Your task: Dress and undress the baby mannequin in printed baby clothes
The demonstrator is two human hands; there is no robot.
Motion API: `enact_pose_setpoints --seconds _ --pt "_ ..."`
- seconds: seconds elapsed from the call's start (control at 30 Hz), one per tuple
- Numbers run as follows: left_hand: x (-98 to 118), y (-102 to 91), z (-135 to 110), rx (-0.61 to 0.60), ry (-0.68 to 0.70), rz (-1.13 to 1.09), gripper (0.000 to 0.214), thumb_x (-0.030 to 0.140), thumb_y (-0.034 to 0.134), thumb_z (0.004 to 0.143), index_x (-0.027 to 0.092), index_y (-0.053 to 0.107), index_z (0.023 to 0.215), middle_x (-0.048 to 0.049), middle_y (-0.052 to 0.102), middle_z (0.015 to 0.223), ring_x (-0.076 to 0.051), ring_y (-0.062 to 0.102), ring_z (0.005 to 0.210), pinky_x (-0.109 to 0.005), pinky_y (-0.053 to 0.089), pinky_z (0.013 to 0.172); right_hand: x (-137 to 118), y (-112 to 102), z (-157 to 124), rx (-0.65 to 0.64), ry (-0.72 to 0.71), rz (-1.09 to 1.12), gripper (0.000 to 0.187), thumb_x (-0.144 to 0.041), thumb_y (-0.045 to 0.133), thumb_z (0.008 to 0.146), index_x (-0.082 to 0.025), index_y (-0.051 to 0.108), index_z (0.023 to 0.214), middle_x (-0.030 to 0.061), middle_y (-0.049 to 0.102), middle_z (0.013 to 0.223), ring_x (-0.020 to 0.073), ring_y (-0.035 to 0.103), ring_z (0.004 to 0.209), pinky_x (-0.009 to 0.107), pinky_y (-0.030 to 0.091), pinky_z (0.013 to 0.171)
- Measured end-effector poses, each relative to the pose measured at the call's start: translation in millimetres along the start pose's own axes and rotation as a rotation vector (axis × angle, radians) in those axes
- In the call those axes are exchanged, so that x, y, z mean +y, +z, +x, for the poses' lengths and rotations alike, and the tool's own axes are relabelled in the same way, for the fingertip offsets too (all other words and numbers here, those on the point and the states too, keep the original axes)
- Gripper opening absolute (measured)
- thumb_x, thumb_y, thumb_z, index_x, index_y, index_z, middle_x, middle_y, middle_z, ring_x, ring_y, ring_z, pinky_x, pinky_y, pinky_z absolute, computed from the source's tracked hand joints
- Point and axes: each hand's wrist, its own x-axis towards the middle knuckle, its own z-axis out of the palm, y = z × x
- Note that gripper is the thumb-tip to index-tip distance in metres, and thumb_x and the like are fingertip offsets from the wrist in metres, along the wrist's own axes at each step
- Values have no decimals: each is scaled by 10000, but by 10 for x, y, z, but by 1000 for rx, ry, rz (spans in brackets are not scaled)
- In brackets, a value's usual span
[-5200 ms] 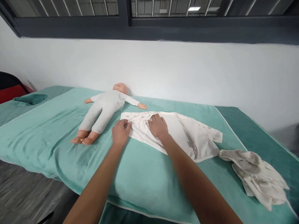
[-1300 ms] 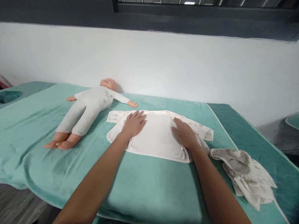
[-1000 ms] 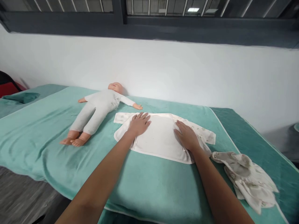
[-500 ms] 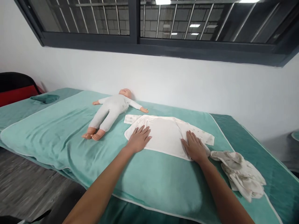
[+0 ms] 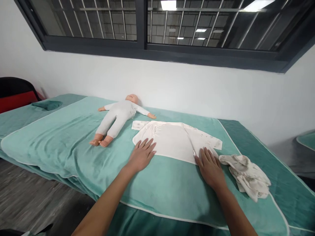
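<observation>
A small white baby shirt lies spread out on the green bed cover, its patterned sleeves stretched to both sides. My left hand rests flat at the shirt's lower left edge, fingers extended. At the lower right edge, my right hand lies palm down with its fingers on the fabric. Neither hand grips anything. Beyond the shirt to the left, a baby doll in a white bodysuit lies on its back with arms out. A crumpled white patterned garment sits right of my right hand.
A white wall runs along the bed's far side, with a dark-framed barred window above. A red and black object stands at the far left. A small green cloth lies nearby. Grey floor shows at lower left.
Both hands have slid slightly toward me, from the shirt's body to its lower edge. The shirt stays spread out. The view has shifted a little.
</observation>
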Motion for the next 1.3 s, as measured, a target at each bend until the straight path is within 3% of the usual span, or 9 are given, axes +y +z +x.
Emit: enact_pose_setpoints --seconds 0.73,1.07,1.3 --pt "118 2 -556 146 -11 129 524 411 315 1037 284 388 1540 9 379 1606 -264 349 1494 -518 301 1213 -142 -45 -769 180 -1 -19 637 -458 181 1033 -124 458 1500 103 420 1580 279 334 1488 501 292 1199" --pt "131 74 -745 236 15 194 496 357 407 1018 271 452 1504 -4 415 1587 -279 412 1452 -512 314 1183 -148 52 -945 351 -65 -39 554 -398 258 1049 -98 527 1429 141 506 1512 293 408 1441 494 318 1169" --pt "142 164 -906 306 17 198 504 299 446 991 255 471 1492 -25 468 1556 -280 433 1435 -503 295 1179 -186 105 -1165 452 -107 -3 495 -323 345 1036 -127 485 1468 142 507 1511 307 437 1422 512 337 1147"
